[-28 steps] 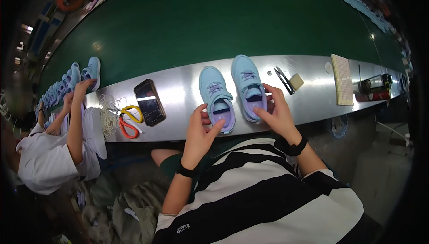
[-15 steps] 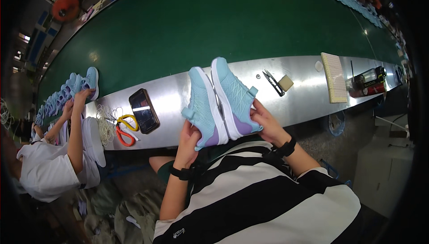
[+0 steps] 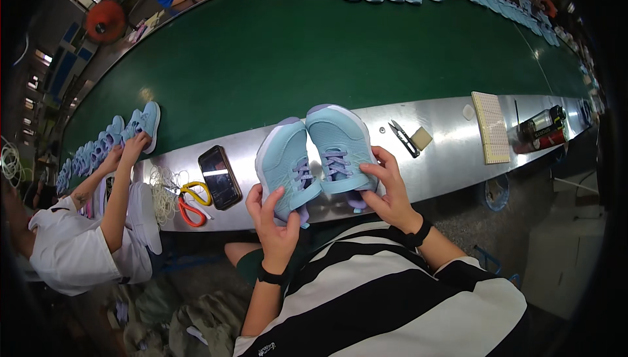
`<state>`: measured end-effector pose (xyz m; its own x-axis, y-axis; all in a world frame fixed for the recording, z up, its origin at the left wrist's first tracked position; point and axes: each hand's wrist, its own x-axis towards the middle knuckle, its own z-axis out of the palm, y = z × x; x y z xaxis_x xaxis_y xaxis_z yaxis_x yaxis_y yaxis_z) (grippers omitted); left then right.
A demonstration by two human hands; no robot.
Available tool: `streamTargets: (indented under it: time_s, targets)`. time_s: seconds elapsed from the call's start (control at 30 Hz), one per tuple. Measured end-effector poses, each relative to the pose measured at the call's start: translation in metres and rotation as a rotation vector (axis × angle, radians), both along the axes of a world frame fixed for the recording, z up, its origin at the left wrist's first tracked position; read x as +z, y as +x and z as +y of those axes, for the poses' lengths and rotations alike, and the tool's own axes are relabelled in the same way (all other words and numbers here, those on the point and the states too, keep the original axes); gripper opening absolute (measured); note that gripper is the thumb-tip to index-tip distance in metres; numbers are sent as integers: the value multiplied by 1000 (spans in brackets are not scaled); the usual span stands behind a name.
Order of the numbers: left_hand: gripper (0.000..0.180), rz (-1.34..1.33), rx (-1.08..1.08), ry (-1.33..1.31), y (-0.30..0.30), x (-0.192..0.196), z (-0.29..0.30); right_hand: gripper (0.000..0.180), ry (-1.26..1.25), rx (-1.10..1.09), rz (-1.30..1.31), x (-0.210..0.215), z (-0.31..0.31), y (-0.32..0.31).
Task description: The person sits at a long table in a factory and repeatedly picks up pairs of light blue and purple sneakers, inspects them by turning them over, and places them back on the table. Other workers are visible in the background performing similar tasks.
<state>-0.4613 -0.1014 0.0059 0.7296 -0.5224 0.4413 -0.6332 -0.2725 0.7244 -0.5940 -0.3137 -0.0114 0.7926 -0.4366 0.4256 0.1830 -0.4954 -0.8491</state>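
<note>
Pair held side by side over the metal strip [image 3: 445, 160] of the bench, toes pointing away: left shoe [image 3: 282, 160] and right shoe [image 3: 339, 140] lean with their outer sole edges up; bench contact unclear. Handling the pair well probably calls for equal, light pressure near the heels, toes level, and fingertips clear of the straps so the uppers stay unobscured and uncreased. Left hand [image 3: 275, 226] pinches the left shoe's heel end, right hand [image 3: 391, 195] the right's outer rear side, wrists low and apart.

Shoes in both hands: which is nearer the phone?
The shoe in the left hand, on the side toward the phone; the other shoe, in the right hand, is nearer the snips.
</note>
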Motion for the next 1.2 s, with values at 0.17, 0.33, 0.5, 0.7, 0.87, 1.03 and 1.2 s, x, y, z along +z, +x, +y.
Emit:
streamTargets:
  time_s: [0.17, 0.33, 0.5, 0.7, 0.87, 1.03, 1.2]
  targets:
    - [62, 75, -63, 290, -1, 7, 1, 61, -407, -68, 292, 12, -2, 0]
    - [54, 661, -48, 37, 32, -8, 9, 68, -122, 1, 316, 12, -22, 7]
    - [55, 697, -200, 275, 54, -18, 18, 62, 173, 246, 606, 5, -47, 22]
    - [51, 1409, -200, -422, 41, -18, 2, 57, 1164, 331, 334, -1, -24, 27]
    - [49, 1675, -197, -690, 28, -4, -22, 54, 1605, 277, 158, 22, 10, 53]
    - [53, 1601, -130, -652, 27, 16, -31, 52, 1552, 251, 125, 36, 11, 58]
    - [52, 1297, -110, -473, 31, -7, -18, 51, 1291, 215, 137, 13, 4, 49]
